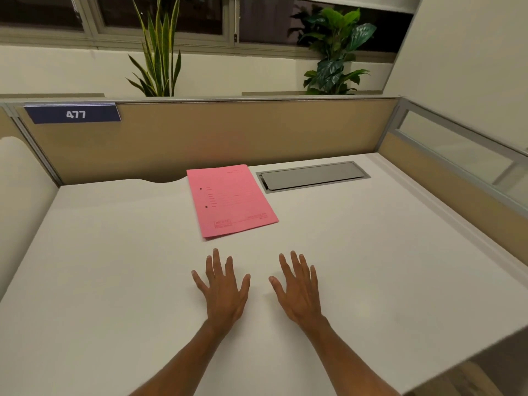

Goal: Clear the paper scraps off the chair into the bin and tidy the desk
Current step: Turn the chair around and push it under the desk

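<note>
A pink folder [231,200] lies flat on the white desk [114,267], toward the back, slightly turned. My left hand [223,290] rests palm down on the desk just in front of the folder, fingers spread, holding nothing. My right hand [298,291] lies beside it to the right, also flat with fingers apart and empty. Neither hand touches the folder. No chair, bin or paper scraps are in view.
A grey cable hatch [313,176] is set into the desk right of the folder. Tan partition panels [228,132] close the back and right side, with a blue "477" label [75,113]. Two plants [160,52] stand behind the partition.
</note>
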